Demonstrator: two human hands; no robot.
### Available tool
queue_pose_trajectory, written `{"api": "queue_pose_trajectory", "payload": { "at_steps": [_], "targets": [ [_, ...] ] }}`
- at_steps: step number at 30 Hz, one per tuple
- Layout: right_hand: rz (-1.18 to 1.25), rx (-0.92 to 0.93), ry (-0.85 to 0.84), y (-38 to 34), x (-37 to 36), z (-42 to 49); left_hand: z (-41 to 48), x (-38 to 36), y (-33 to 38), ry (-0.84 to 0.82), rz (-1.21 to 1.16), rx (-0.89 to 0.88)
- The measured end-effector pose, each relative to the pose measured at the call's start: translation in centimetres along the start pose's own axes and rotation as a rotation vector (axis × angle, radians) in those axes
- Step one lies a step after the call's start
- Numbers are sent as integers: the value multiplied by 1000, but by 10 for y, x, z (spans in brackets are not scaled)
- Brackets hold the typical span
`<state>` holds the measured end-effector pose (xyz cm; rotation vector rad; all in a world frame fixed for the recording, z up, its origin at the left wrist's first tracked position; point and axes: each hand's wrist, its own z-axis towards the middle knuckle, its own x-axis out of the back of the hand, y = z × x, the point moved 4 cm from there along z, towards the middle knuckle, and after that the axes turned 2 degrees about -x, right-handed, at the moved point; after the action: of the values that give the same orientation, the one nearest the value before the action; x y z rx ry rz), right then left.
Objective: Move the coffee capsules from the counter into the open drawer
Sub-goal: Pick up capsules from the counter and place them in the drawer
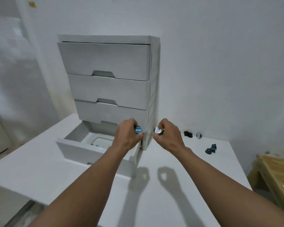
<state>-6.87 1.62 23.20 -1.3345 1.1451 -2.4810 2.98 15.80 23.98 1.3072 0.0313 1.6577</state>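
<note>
both forearms outstretched, left hand (129,135) pinching blue capsule (138,129), right hand (168,135) pinching silver capsule (158,130)

Plain white walls (220,63) rise behind the white worktop (31,169). A pale wooden table (275,171) stands off its right edge. Soft, even light.

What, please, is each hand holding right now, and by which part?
The left hand grips a blue-lidded capsule round its sides; the right hand grips a white-lidded capsule likewise, both lids left bare.
</note>
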Motion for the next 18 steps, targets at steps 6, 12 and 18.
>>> {"api": "queue_pose_trajectory", "payload": {
  "at_steps": [6,12,18],
  "targets": [
    [69,-35,12,-53,-58,-4,3,46,-68,-69,-13,-51],
    [127,-53,18,-97,-116,-14,1,91,-132,-105,-181,-48],
    [99,-89,-54,-111,-159,-5,11,89,-186,-178,-237,-8]
  ]
}}
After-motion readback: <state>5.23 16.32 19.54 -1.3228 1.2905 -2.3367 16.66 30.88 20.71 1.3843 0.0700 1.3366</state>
